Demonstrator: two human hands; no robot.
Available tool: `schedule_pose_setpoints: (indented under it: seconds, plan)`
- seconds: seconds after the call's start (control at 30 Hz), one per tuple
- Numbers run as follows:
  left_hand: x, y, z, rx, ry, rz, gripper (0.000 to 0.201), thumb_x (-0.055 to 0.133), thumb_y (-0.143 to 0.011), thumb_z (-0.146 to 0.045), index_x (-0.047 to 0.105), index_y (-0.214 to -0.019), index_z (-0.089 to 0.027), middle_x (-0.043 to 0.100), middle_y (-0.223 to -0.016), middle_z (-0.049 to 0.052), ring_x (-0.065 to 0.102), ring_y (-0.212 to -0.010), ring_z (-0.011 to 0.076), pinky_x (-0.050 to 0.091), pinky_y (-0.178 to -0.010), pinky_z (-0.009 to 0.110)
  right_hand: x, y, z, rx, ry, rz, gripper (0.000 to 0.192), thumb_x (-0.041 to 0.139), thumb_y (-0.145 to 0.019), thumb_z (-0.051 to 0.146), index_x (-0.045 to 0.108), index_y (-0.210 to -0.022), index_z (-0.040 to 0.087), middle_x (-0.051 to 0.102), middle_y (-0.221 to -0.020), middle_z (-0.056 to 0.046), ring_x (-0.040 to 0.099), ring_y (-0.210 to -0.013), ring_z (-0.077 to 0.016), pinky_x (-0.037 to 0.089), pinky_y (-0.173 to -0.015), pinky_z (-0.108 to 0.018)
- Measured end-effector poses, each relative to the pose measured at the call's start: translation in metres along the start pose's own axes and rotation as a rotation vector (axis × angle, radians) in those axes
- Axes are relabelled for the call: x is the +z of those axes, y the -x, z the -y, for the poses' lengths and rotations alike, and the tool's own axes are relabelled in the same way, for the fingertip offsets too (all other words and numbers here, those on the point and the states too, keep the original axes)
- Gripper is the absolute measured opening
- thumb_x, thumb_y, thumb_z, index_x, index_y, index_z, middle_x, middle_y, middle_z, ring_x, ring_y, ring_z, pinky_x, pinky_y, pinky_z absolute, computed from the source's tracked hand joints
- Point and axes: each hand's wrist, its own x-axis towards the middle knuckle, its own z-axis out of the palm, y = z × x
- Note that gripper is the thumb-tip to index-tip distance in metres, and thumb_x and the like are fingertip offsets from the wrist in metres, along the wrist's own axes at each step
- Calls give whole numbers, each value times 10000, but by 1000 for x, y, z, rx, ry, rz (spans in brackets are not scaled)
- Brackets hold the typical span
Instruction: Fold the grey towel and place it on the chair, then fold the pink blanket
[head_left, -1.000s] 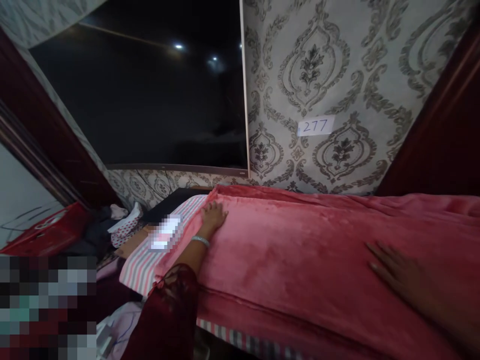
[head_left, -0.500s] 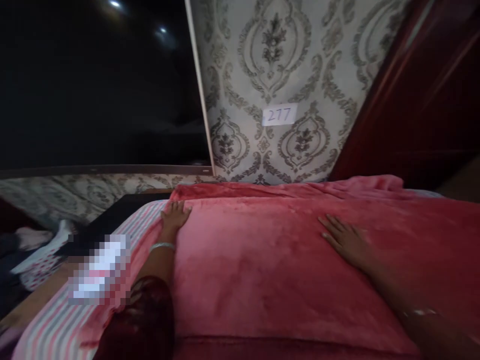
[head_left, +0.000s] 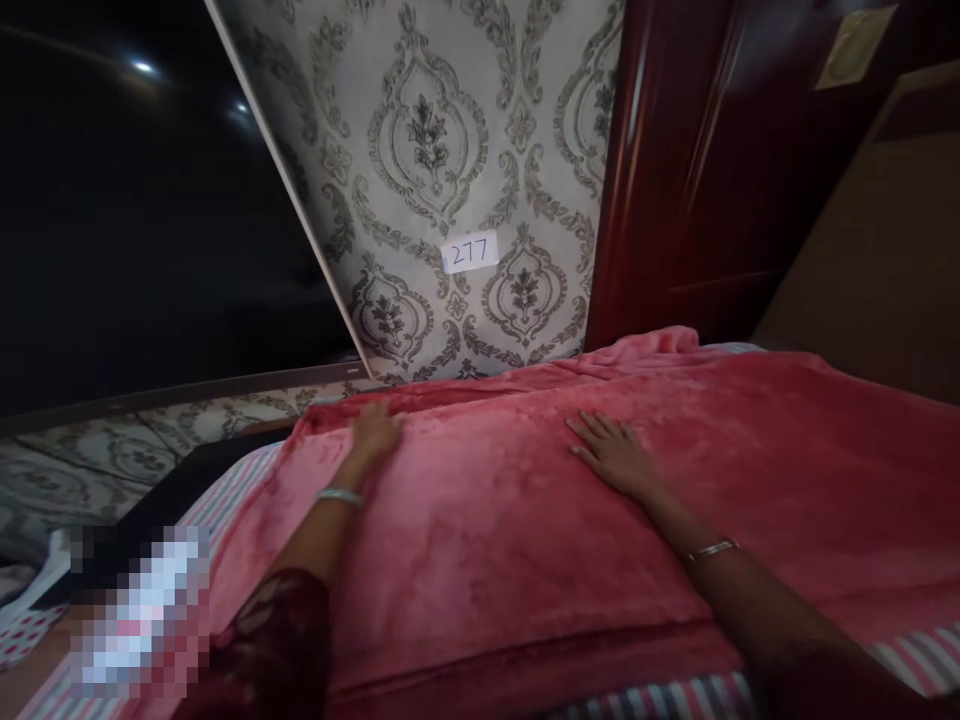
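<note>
Left hand [head_left: 375, 432]: fingers extended, flat, palm down, gripping nothing, at the far left corner of the pink blanket [head_left: 525, 520], left of frame centre. Right hand [head_left: 616, 455]: fingers spread, flat on the same blanket at frame centre. The blanket fills the lower frame over a striped sheet [head_left: 919, 655]. A "277" label [head_left: 469, 251] sits on the patterned wallpaper [head_left: 420, 130] above.

The far wall [head_left: 450, 130] is covered in grey damask wallpaper, with a white label [head_left: 470, 251] marked 277 stuck on it. A large dark screen [head_left: 135, 220] is mounted at left. Dark red wooden panelling [head_left: 690, 170] is seen at right.
</note>
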Motion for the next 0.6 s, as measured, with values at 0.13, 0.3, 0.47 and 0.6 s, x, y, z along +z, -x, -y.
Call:
schedule_pose_setpoints:
  seconds: [0.13, 0.3, 0.47, 0.6]
  plan:
    - [23, 3, -104, 277, 72, 87, 591, 367, -991, -528, 358, -1528, -282, 266, -1643, 62, 224, -1508, 263, 248, -1197, 487, 2, 0, -1, 2, -4, -6, 600, 284, -1012, 556, 349, -1552, 301, 262, -1626, -61, 210, -1503, -289, 183, -1193, -568]
    - [55, 13, -152, 503, 187, 143, 630, 258, -997, -561, 305, -1552, -266, 231, -1652, 63, 165, -1527, 270, 142, -1209, 576, 2, -1, -1, -9, -15, -14, 604, 296, -1006, 565, 379, -1540, 293, 302, -1611, -78, 247, -1489, -308, 207, -1182, -570]
    - [56, -3, -75, 315, 121, 192, 584, 310, -1000, -510, 324, -1543, -296, 234, -1650, 43, 172, -1525, 273, 116, -1209, 592, 1, -1, -2, -14, -23, -11, 607, 277, -1007, 562, 382, -1539, 290, 288, -1615, -73, 233, -1494, -306, 207, -1178, -583]
    - [38, -1, 13, 57, 69, 172, 520, 372, -1013, -411, 409, -1495, -218, 383, -1576, 139, 340, -1448, 338, 281, -1137, 643, 3, -1, -2, -13, -27, -10, 609, 279, -1008, 564, 357, -1549, 295, 272, -1620, -70, 222, -1498, -302, 195, -1181, -589]
